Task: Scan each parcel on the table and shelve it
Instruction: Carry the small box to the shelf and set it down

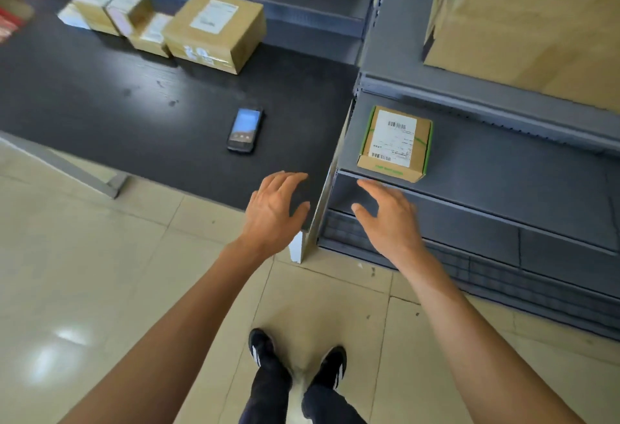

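Note:
A small green-edged cardboard parcel [395,143] with a white barcode label lies on the grey shelf [503,168] at the right, near its front edge. Just below it hovers my right hand [389,214], fingers spread and holding nothing. My left hand [273,210] is also empty, fingers relaxed, above the near corner of the dark table [117,105]. A handheld scanner [245,130] with a lit screen lies on the table. At the table's far side stand a larger labelled carton [214,29] and several smaller parcels [114,9].
A big cardboard box [530,21] fills the shelf level above. A lower shelf level sits beneath the small parcel. Beige tiled floor [100,289] and my dark shoes are below. A metal table leg [84,172] slants at the left.

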Motion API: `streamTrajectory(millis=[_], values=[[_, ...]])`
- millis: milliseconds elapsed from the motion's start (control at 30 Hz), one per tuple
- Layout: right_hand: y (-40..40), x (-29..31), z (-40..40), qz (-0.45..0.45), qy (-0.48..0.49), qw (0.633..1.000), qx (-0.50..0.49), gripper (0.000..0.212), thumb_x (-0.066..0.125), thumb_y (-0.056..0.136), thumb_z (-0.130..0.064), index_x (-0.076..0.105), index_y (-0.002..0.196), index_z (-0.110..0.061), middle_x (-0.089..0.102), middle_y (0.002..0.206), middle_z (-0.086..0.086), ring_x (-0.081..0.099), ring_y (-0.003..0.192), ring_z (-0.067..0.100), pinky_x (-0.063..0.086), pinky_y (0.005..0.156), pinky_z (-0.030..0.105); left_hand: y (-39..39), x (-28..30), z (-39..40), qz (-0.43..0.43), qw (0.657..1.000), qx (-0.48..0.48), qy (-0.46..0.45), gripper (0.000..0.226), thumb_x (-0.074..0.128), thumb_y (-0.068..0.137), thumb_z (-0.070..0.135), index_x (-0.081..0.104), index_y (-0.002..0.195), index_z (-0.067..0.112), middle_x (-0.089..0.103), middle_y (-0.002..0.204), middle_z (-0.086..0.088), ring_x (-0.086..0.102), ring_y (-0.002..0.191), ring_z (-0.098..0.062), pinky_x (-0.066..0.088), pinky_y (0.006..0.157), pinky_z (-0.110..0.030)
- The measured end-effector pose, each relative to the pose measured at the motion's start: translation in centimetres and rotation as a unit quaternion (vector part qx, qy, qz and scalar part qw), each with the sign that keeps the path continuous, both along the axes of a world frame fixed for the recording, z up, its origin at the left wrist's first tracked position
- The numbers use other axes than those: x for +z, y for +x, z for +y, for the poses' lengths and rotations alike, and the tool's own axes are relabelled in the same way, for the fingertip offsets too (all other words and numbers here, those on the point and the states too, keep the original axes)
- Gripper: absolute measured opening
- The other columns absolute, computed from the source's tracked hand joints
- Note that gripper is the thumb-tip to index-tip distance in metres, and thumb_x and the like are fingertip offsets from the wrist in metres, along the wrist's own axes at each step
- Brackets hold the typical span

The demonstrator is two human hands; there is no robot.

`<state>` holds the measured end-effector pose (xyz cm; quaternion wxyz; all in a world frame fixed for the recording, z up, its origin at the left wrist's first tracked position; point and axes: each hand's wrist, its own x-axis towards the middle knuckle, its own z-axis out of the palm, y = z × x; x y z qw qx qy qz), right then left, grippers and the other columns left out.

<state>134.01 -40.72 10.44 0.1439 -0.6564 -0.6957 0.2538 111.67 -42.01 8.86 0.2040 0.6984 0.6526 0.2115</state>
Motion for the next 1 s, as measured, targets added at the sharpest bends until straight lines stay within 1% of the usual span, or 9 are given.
streamTrajectory(millis=[133, 233, 333, 433, 533, 700, 867, 933, 1000], values=[[-5.0, 2.5, -0.3, 0.023, 0.004, 0.998, 0.052, 0.05, 0.061, 0.101, -0.031, 0.049, 0.149, -0.027, 0.047, 0.156, -0.004, 0.039, 0.144, 0.021, 0.03, 0.114, 0.05, -4.9, 1.8, -1.2, -0.006, 0.999, 0.051, -0.006, 0.055, 0.063, 0.098, 0.03, 0.044, 0.15, 0.024, 0.053, 0.145, 0.001, 0.038, 0.141, -0.021, 0.041, 0.111, -0.049], [-8.5, 4.4, -0.1, 0.034, 0.021, 0.996, 0.079, 0.051, 0.06, 0.101, -0.031, 0.048, 0.15, -0.026, 0.041, 0.159, 0.0, 0.036, 0.147, 0.02, 0.028, 0.119, 0.051, -8.4, 3.3, -1.6, -0.023, 0.996, 0.083, -0.007, 0.056, 0.062, 0.099, 0.032, 0.042, 0.151, 0.026, 0.051, 0.147, -0.001, 0.041, 0.139, -0.021, 0.043, 0.109, -0.049], [-11.7, 6.2, 0.0, 0.053, 0.035, 0.993, 0.097, 0.051, 0.061, 0.101, -0.027, 0.048, 0.15, -0.024, 0.04, 0.16, 0.001, 0.035, 0.147, 0.021, 0.03, 0.118, 0.055, -11.7, 4.8, -2.3, -0.034, 0.995, 0.097, -0.011, 0.056, 0.06, 0.1, 0.035, 0.041, 0.152, 0.028, 0.049, 0.15, -0.002, 0.045, 0.136, -0.022, 0.045, 0.108, -0.049], [-14.8, 7.8, -0.1, 0.079, 0.044, 0.99, 0.109, 0.051, 0.062, 0.1, -0.026, 0.049, 0.15, -0.024, 0.039, 0.161, 0.0, 0.033, 0.148, 0.018, 0.03, 0.118, 0.054, -14.9, 6.1, -2.9, -0.044, 0.992, 0.114, 0.005, 0.054, 0.06, 0.099, 0.037, 0.043, 0.15, 0.029, 0.05, 0.151, 0.002, 0.04, 0.14, -0.019, 0.041, 0.113, -0.044], [-17.8, 8.9, -0.1, 0.102, 0.052, 0.987, 0.112, 0.052, 0.063, 0.1, -0.026, 0.049, 0.15, -0.026, 0.04, 0.16, -0.002, 0.033, 0.148, 0.015, 0.032, 0.118, 0.05, -17.9, 7.2, -2.8, -0.062, 0.991, 0.12, 0.025, 0.052, 0.06, 0.099, 0.037, 0.045, 0.148, 0.031, 0.052, 0.149, 0.005, 0.043, 0.138, -0.018, 0.042, 0.111, -0.04], [-20.9, 9.3, 0.4, 0.124, 0.057, 0.984, 0.112, 0.051, 0.064, 0.099, -0.026, 0.05, 0.149, -0.028, 0.041, 0.159, -0.005, 0.034, 0.147, 0.012, 0.031, 0.119, 0.036, -20.9, 7.6, -2.4, -0.061, 0.99, 0.126, 0.035, 0.051, 0.06, 0.099, 0.039, 0.046, 0.147, 0.031, 0.053, 0.148, 0.007, 0.042, 0.14, -0.017, 0.036, 0.113, -0.035], [-22.5, 8.3, 1.9, 0.134, 0.048, 0.984, 0.105, 0.05, 0.064, 0.099, -0.025, 0.052, 0.147, -0.031, 0.043, 0.158, -0.005, 0.036, 0.145, 0.013, 0.032, 0.116, 0.034, -22.9, 7.2, -1.7, -0.075, 0.99, 0.122, 0.011, 0.048, 0.058, 0.1, 0.04, 0.047, 0.147, 0.034, 0.052, 0.149, 0.01, 0.046, 0.136, -0.015, 0.048, 0.108, -0.043], [-23.0, 7.7, 2.9, 0.138, 0.038, 0.984, 0.103, 0.05, 0.064, 0.099, -0.025, 0.051, 0.146, -0.034, 0.043, 0.157, -0.006, 0.036, 0.145, 0.013, 0.033, 0.114, 0.033, -23.4, 6.9, -1.1, -0.072, 0.99, 0.123, 0.004, 0.047, 0.057, 0.101, 0.042, 0.048, 0.146, 0.035, 0.052, 0.148, 0.011, 0.046, 0.136, -0.013, 0.048, 0.108, -0.043], [-23.5, 7.1, 4.0, 0.138, 0.03, 0.985, 0.099, 0.051, 0.064, 0.099, -0.024, 0.05, 0.147, -0.034, 0.045, 0.155, -0.007, 0.037, 0.142, 0.011, 0.032, 0.11, 0.028, -23.7, 6.6, -0.1, -0.071, 0.99, 0.119, -0.001, 0.046, 0.056, 0.101, 0.042, 0.048, 0.145, 0.036, 0.052, 0.148, 0.013, 0.044, 0.137, -0.011, 0.045, 0.11, -0.038]])
